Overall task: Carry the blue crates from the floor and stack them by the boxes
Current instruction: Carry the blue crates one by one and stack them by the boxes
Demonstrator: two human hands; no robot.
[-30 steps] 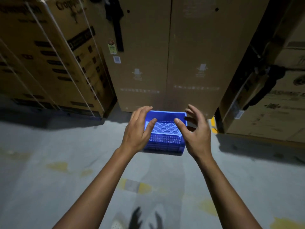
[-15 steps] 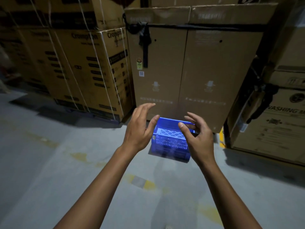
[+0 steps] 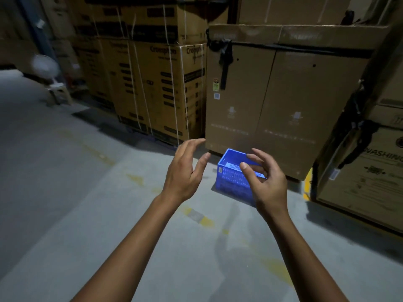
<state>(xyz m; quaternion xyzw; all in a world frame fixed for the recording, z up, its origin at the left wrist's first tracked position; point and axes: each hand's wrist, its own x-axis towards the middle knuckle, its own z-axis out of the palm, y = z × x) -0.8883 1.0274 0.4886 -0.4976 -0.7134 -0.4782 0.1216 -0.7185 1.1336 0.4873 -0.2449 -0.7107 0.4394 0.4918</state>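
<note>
A blue slotted plastic crate stands on the grey floor right against the foot of a large brown cardboard box. My left hand hovers in the air to the left of the crate, fingers spread and relaxed, holding nothing. My right hand is raised in front of the crate and covers its right part; its fingers are loosely curled and empty. Neither hand touches the crate.
Strapped printed cartons are stacked to the left of the big box. More cartons stand at the right, with a yellow post at their base. A white fan on a stool stands far left. Worn yellow marks cross the concrete floor.
The view has lifted and swung left, so the crate now lies lower right and farther away. Both hands have come off the crate's sides and stay raised and empty.
</note>
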